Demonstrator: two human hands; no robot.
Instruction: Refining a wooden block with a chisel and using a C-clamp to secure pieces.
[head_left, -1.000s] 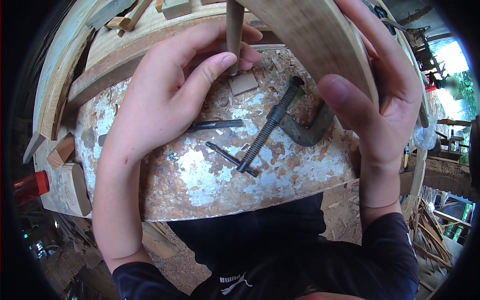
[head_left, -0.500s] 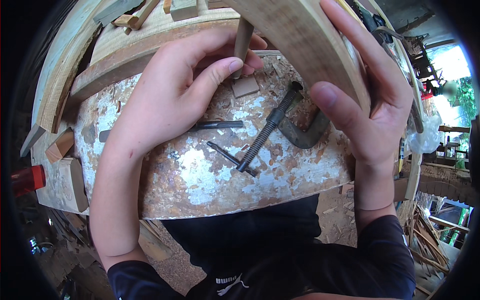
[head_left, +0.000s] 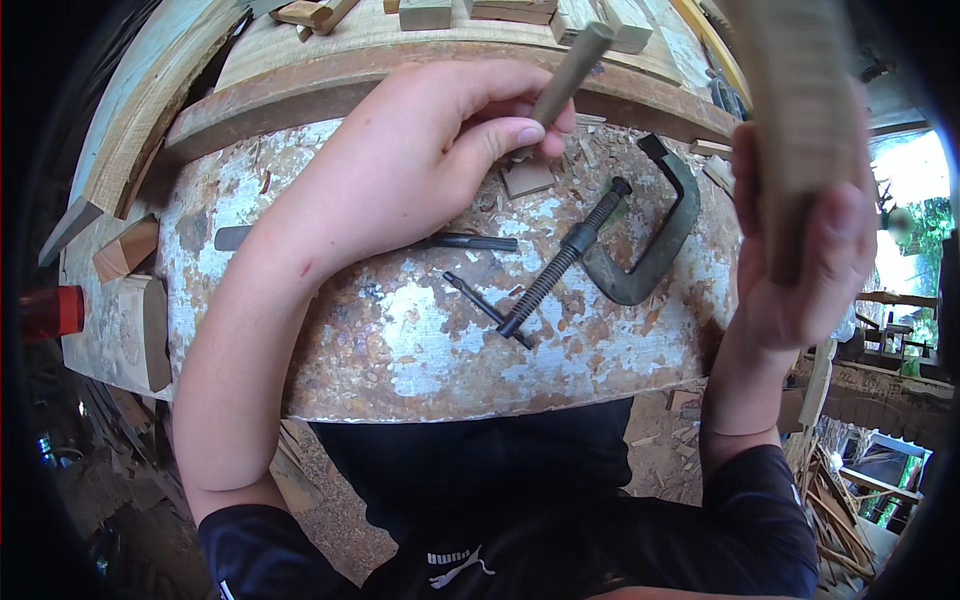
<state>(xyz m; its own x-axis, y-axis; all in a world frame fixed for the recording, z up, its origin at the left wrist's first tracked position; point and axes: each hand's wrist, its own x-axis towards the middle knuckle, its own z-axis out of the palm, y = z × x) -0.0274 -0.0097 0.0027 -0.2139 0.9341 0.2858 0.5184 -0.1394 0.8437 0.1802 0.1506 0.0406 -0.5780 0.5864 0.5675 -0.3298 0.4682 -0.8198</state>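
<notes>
My left hand (head_left: 450, 140) is closed round a slim round wooden rod (head_left: 578, 75), held tilted between thumb and fingers. Its lower end comes down by a small flat square of wood (head_left: 527, 179) on the bench. At the right, my right hand (head_left: 800, 270) grips a thick wooden board (head_left: 800, 120), raised above the bench with its narrow side towards me and blurred at the top. Between my hands lies a dark metal G-clamp (head_left: 625, 285) with a threaded screw. Partly under my left wrist is a dark metal bar-shaped tool (head_left: 480, 243).
A long wooden beam (head_left: 350, 100) crosses the far side of the paint-worn bench (head_left: 420, 370). Wood blocks (head_left: 425, 14) lie beyond it. More offcuts (head_left: 142, 335) and a red object (head_left: 55, 312) are at the left. Wood scraps (head_left: 840, 520) are piled at lower right.
My right hand has carried the board right, off the clamp, and turned it narrow side on. My left hand, still holding the rod, sits slightly further right in view; the rod's top is uncovered.
</notes>
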